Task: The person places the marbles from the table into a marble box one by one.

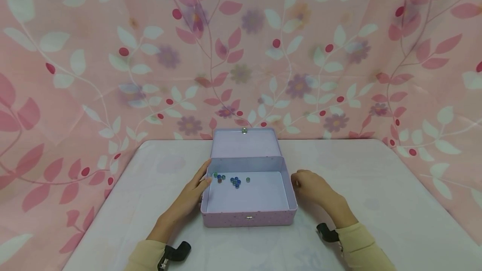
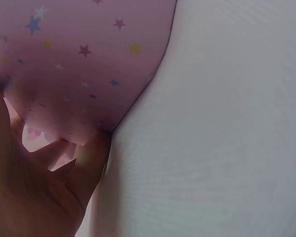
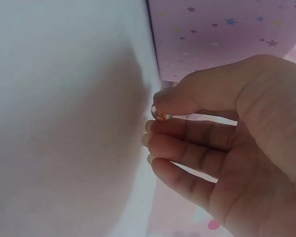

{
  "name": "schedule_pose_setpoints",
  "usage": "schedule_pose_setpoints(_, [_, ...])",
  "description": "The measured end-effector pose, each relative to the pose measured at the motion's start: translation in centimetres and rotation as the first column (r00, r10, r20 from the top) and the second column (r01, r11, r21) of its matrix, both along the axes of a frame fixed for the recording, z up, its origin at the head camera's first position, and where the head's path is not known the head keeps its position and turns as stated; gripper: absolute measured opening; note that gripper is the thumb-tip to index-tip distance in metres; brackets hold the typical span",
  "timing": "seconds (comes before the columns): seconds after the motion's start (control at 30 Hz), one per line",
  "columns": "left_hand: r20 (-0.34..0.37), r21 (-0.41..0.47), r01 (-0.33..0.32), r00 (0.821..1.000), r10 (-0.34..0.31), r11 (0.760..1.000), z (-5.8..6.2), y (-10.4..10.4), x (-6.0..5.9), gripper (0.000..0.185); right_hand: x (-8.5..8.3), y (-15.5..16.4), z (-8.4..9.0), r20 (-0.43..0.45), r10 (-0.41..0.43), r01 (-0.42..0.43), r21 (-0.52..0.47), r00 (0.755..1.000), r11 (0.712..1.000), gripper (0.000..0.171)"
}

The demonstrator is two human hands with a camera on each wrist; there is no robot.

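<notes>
- The open tin box (image 1: 248,204) sits at the middle of the white table (image 1: 376,204), nearer the front edge, its lid (image 1: 245,143) tipped back toward the flowered curtain (image 1: 113,53).
- A cluster of small marbles (image 1: 233,180) lies in the box's back left part; the rest of its floor is bare.
- The left hand (image 1: 190,195) rests flat against the box's left wall, fingers straight, fingertips at the rim near the marbles; it grips nothing.
- The right hand (image 1: 312,187) rests on the table just beside the box's right wall, apart from it by a narrow gap.
- In the right wrist view, this hand's thumb and forefinger pinch a single marble (image 3: 160,114), the other fingers loosely curled beneath.
- Wide bare tabletop lies to the right of the right hand and to the left of the left hand, out to the table's edges.
</notes>
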State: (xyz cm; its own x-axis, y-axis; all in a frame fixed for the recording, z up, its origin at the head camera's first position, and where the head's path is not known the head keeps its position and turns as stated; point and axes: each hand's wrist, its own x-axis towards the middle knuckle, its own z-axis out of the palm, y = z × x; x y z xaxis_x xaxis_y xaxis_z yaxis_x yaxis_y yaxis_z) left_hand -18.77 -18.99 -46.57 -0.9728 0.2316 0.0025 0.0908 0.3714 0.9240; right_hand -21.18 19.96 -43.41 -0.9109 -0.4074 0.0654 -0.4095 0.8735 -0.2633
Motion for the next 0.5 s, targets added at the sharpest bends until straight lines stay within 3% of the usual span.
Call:
schedule_pose_setpoints(0.23, [0.006, 0.004, -0.003, 1.000, 0.003, 1.000, 0.2, 0.1, 0.1, 0.055, 0.0, 0.1, 0.9, 0.005, -0.031, 0.031, -0.010, 1.000, 0.999, 0.008])
schedule_pose_setpoints(0.5, [0.015, 0.020, 0.002, 1.000, -0.002, 1.000, 0.2, 0.2, 0.2, 0.055, 0.5, -0.1, 2.2, -0.075, -0.004, -0.001, -0.060, 0.997, 0.998, 0.013])
